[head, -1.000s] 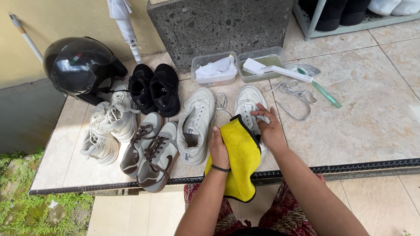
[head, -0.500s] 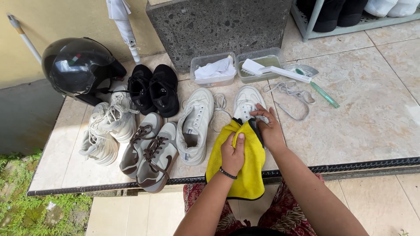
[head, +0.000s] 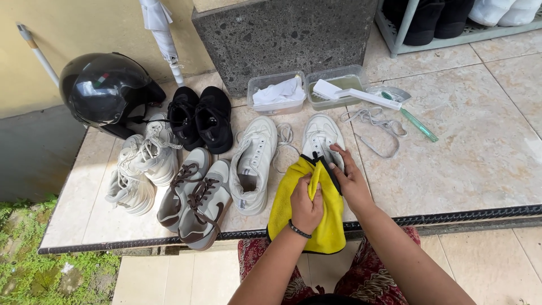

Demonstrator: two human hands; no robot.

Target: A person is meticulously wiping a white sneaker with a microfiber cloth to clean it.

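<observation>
My left hand (head: 306, 204) pinches the yellow cloth (head: 305, 217) tight. My right hand (head: 349, 179) lies flat on the white shoe (head: 322, 135), fingers spread, holding it down. I think I am drying or wiping this shoe, so the cloth must rub it gently. One clear tub (head: 270, 104) holds a white rag (head: 276, 92); the other tub (head: 339, 101) holds greenish water under a white brush (head: 355, 95).

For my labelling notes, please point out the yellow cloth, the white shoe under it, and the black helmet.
yellow microfibre cloth (head: 322, 223), head view, lower fold.
white laceless shoe (head: 320, 133), head view, toe.
glossy black helmet (head: 101, 90), head view, visor.
</observation>
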